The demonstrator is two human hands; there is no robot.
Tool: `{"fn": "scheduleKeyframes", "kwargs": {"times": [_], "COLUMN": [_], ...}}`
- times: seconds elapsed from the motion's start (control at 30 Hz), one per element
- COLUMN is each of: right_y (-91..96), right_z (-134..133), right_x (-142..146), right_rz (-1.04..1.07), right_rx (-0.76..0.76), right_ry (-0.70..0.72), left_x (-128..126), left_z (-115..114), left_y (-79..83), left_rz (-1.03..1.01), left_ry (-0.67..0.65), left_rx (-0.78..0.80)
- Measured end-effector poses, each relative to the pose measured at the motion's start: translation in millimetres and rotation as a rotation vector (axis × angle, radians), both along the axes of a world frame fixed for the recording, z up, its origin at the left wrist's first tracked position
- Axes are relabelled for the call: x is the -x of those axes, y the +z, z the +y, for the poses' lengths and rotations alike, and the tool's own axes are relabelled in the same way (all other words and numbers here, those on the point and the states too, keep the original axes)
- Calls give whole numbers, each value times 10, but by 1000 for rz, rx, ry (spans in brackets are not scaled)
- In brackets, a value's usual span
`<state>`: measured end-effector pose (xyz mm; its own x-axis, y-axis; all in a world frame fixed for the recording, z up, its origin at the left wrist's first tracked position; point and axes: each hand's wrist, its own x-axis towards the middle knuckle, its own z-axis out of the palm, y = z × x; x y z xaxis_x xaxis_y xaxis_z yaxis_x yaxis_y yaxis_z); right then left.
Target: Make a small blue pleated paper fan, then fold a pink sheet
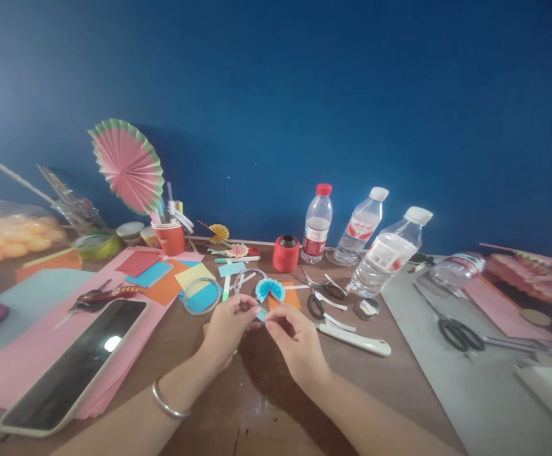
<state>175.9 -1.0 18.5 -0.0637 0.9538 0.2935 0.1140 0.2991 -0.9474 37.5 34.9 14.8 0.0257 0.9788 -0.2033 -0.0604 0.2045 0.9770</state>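
Between my two hands is a small light-blue piece of paper [262, 314]. My left hand [231, 326] pinches its left side between thumb and fingers, and a silver bangle circles that wrist. Opposite it, my right hand [297, 342] grips the right side in the same way. Just beyond the fingertips lies a small blue pleated paper fan [270, 290], opened into a near half-round, with orange paper [293, 296] behind it. A white-handled knife [355, 339] rests to the right of my right hand.
Scissors [320, 301] and white paper strips lie ahead on the right, near a red thread spool [286, 253] and water bottles [385, 259]. At left are a phone [76, 364], pink sheets [0, 380], coloured squares [154, 274] and a red cup [169, 239] holding pens and a large fan.
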Motion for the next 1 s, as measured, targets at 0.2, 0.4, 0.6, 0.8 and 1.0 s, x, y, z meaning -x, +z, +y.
{"fn": "scheduleKeyframes", "kwargs": {"times": [0.2, 0.4, 0.6, 0.8, 1.0], "right_y": [-75, -119, -109, -117, -119], "right_z": [70, 146, 142, 154, 159], "right_x": [35, 22, 12, 9, 10], "right_rz": [151, 324, 326, 342, 337], "right_rx": [177, 343, 405, 423, 412], "right_ry": [24, 4, -45, -78, -87], "left_x": [-1, -5, -17, -32, -25], "left_z": [7, 33, 11, -26, -27], "left_y": [-47, -54, -33, -20, -17], "left_rz": [42, 93, 68, 49, 41], "left_ry": [-42, -77, -145, -164, -176], "left_rx": [-66, -60, -64, -85, -89]}}
